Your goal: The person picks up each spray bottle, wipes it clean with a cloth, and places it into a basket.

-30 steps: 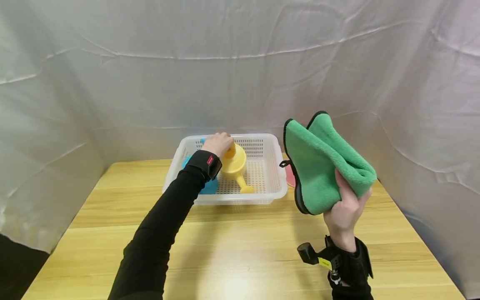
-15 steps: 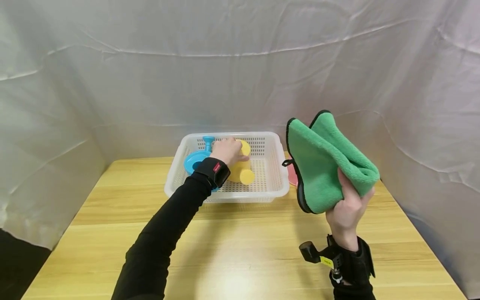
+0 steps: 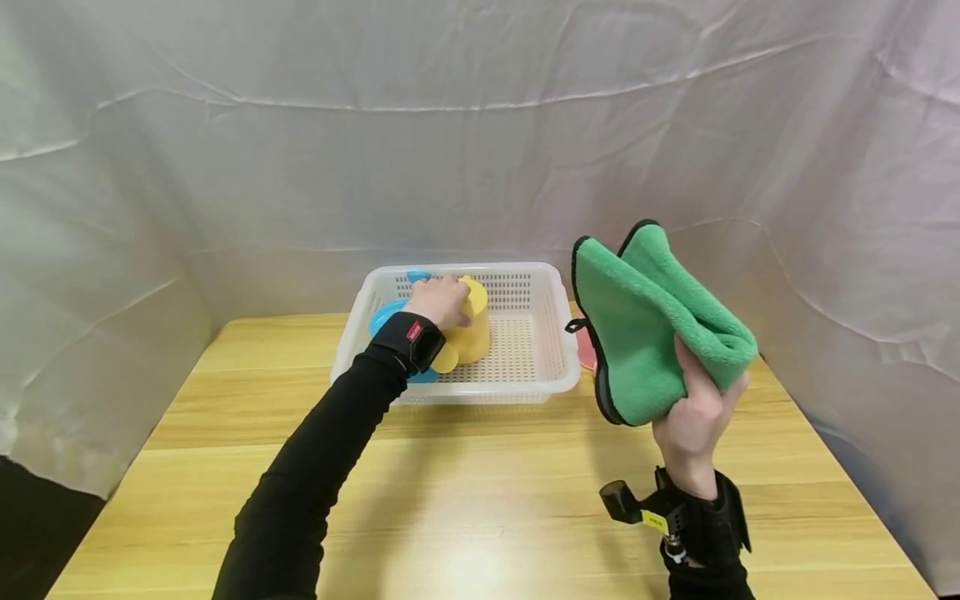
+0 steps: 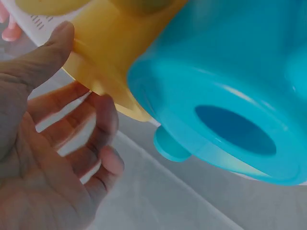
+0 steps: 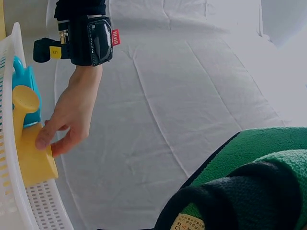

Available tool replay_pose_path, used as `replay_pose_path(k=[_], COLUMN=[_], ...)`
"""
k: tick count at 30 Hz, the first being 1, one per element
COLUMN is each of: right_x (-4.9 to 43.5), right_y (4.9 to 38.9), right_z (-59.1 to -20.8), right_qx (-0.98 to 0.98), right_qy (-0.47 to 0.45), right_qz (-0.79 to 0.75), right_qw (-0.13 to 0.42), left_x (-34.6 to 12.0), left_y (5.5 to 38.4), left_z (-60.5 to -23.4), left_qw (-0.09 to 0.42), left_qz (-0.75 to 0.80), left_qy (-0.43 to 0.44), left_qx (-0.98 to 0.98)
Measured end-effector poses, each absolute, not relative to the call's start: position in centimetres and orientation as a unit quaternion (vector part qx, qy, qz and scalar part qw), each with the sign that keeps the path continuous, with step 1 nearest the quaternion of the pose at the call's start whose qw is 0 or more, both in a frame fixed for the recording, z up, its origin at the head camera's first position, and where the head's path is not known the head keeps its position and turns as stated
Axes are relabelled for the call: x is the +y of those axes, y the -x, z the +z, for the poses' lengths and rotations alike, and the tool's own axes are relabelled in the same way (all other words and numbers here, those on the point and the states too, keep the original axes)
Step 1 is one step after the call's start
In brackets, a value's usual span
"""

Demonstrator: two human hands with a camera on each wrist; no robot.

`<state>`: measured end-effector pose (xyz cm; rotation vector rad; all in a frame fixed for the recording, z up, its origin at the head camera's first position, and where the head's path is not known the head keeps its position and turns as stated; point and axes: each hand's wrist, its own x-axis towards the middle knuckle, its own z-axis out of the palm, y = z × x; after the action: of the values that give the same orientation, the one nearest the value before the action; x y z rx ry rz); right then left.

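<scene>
A yellow toy watering can (image 3: 476,337) stands in the white perforated basket (image 3: 551,386), its round sprinkler head toward the front left. My left hand (image 3: 438,302) reaches in from above and pinches its rim. The left wrist view shows the thumb against the yellow wall, with curled fingers (image 4: 106,115) at the rim. Beside it sits a blue watering can (image 4: 230,100), partly hidden by my hand in the head view. My right hand (image 3: 693,425) grips a folded green towel (image 3: 630,333) with black edging, raised above the table at the right.
Right of the basket lies a pink object (image 3: 587,350), mostly hidden behind the towel. The wooden table (image 3: 480,492) meets pale fabric walls (image 3: 480,167) at the back and sides.
My left hand has turned the yellow watering can, so its sprinkler head has swung from front right to front left. The right hand and towel have stayed nearly still.
</scene>
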<state>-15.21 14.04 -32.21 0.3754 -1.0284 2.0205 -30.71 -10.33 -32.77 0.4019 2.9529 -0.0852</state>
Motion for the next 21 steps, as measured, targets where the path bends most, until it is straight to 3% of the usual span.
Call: replay_pose_path(k=[5, 12, 21], right_x=[14.4, 15.6, 16.6], right_y=[15.2, 15.4, 15.5], right_z=[-32.1, -31.6, -31.4], right_qx=[-0.404, -0.367, -0.341], right_qy=[-0.137, -0.097, -0.089], right_qz=[0.802, 0.811, 0.813], right_qw=[0.417, 0.445, 0.464], left_x=[-8.4, -4.7, -3.7], left_y=[28.5, 24.0, 23.0], left_z=[-32.3, -32.4, -34.6], left_qw=[0.074, 0.165, 0.082], left_qz=[-0.028, -0.018, -0.004], left_qy=[-0.181, -0.286, -0.305], left_qx=[0.980, 0.944, 0.949])
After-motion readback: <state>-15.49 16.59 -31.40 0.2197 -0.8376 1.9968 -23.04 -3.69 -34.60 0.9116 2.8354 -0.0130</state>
